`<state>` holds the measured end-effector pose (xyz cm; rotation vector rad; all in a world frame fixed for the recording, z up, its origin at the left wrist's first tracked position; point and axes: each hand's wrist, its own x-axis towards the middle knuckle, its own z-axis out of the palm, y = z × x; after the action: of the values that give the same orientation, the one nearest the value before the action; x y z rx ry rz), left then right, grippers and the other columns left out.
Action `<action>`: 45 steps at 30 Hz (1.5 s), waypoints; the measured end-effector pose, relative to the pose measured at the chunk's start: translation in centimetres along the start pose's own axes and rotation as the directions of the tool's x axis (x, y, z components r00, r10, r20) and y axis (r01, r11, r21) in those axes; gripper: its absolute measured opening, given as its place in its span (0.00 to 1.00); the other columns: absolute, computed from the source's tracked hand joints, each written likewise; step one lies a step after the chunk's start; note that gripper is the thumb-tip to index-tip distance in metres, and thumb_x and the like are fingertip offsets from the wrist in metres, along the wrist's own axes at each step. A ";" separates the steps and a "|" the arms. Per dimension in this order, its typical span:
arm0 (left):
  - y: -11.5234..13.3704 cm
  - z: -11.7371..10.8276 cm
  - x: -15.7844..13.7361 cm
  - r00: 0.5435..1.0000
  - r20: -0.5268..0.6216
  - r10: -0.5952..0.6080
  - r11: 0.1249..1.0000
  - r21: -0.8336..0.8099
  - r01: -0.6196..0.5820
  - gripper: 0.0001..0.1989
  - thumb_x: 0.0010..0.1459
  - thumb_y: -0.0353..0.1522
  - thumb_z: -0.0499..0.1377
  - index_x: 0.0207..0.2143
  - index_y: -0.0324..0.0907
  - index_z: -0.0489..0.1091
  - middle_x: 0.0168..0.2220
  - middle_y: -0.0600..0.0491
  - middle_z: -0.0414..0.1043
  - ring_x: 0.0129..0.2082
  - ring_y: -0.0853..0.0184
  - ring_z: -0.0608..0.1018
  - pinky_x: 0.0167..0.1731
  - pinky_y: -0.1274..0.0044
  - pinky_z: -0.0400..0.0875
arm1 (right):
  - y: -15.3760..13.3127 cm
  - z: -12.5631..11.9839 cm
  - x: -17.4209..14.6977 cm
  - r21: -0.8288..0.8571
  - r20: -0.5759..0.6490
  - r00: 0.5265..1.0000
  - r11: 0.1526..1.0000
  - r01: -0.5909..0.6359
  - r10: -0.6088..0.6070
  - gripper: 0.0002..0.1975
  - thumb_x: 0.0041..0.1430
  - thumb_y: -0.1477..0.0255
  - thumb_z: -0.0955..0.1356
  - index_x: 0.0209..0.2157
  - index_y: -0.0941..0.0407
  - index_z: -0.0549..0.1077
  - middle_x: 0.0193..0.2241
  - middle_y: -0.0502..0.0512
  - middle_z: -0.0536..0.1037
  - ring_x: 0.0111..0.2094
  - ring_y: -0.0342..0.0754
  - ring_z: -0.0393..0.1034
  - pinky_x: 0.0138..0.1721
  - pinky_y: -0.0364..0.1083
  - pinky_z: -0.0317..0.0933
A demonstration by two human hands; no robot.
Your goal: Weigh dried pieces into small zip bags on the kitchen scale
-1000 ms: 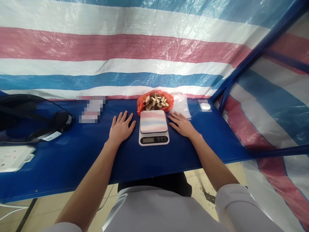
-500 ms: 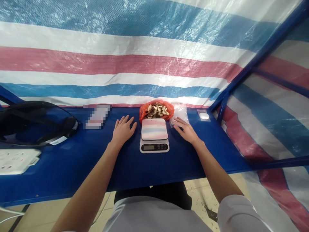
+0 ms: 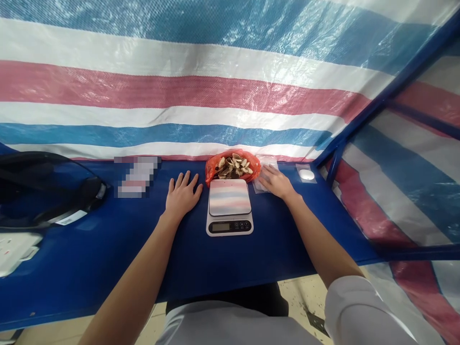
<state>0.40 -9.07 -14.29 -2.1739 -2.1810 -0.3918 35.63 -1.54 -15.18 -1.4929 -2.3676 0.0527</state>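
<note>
My left hand (image 3: 182, 194) lies flat on the blue table, fingers spread and holding nothing. To its right stands a white kitchen scale (image 3: 230, 199) with a shiny plate, a dark display and several buttons. Right behind the scale, an open red plastic bag (image 3: 254, 163) contains pale and brown dried slices (image 3: 235, 165), which look like mushroom. My right hand (image 3: 276, 182) rests with its fingers stretched out over clear plastic bags (image 3: 259, 187), partly covering them. Nothing is visibly gripped by it.
On the right lies a white round object (image 3: 306, 175) in a small clear pouch. A blurred-out item (image 3: 138, 177), a black headset-like object (image 3: 86, 196) and a white power strip (image 3: 17, 251) are on the left. Striped plastic sheeting (image 3: 179, 91) rises behind the table (image 3: 230, 263).
My right hand has shifted farther over the clear plastic bags. The left hand stays flat in its place. The whole view has moved slightly, and the scale appears a bit larger and lower.
</note>
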 end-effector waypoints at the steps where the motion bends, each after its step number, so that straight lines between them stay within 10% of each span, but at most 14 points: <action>1: 0.0 0.0 0.0 1.000 0.003 -0.002 1.000 0.001 0.002 0.29 0.69 0.42 0.45 0.67 0.40 0.64 0.70 0.42 0.57 0.70 0.47 0.59 0.68 0.52 0.50 | -0.1 0.2 0.0 -0.010 0.006 1.000 1.000 0.002 -0.002 0.25 0.69 0.62 0.63 0.64 0.56 0.69 0.66 0.59 0.67 0.68 0.59 0.59 0.68 0.58 0.58; 19: 0.2 -0.1 -0.2 1.000 -0.014 0.009 1.000 -0.004 -0.009 0.28 0.69 0.40 0.46 0.66 0.38 0.64 0.69 0.39 0.58 0.70 0.46 0.60 0.68 0.53 0.50 | -2.0 -0.7 -0.9 -0.015 -0.207 0.953 0.974 -0.227 0.219 0.14 0.68 0.63 0.65 0.47 0.48 0.82 0.49 0.51 0.83 0.46 0.53 0.80 0.42 0.44 0.71; 30: -0.4 -0.2 0.4 0.991 -0.116 -0.064 0.959 -0.280 0.029 0.24 0.66 0.38 0.51 0.57 0.36 0.74 0.63 0.39 0.69 0.65 0.48 0.69 0.66 0.56 0.57 | -2.3 -3.4 -2.0 0.471 -0.440 0.809 0.867 -0.162 0.390 0.19 0.62 0.56 0.68 0.39 0.56 0.84 0.42 0.60 0.85 0.46 0.58 0.81 0.52 0.53 0.71; 35: -0.1 -1.5 0.5 0.963 -0.245 -0.113 0.799 -0.599 -0.058 0.22 0.64 0.41 0.52 0.48 0.38 0.79 0.52 0.42 0.79 0.53 0.54 0.80 0.57 0.66 0.71 | -4.3 -4.5 -2.6 0.741 -0.390 0.765 0.668 -0.070 0.513 0.22 0.56 0.52 0.72 0.38 0.57 0.83 0.39 0.60 0.86 0.44 0.58 0.81 0.52 0.56 0.71; 45: 5.5 -4.0 1.3 0.995 -0.096 -0.025 0.230 -0.969 -0.088 0.26 0.60 0.51 0.61 0.47 0.39 0.79 0.49 0.45 0.81 0.53 0.54 0.79 0.55 0.67 0.73 | -11.4 -3.3 -1.4 0.981 -0.143 0.893 0.182 0.070 0.427 0.18 0.50 0.52 0.76 0.33 0.52 0.84 0.35 0.53 0.86 0.38 0.53 0.81 0.47 0.55 0.75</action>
<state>5.21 -8.64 -9.32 -2.4205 -1.9471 -2.4107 27.30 -8.33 -10.01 -0.8905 -1.1749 1.0433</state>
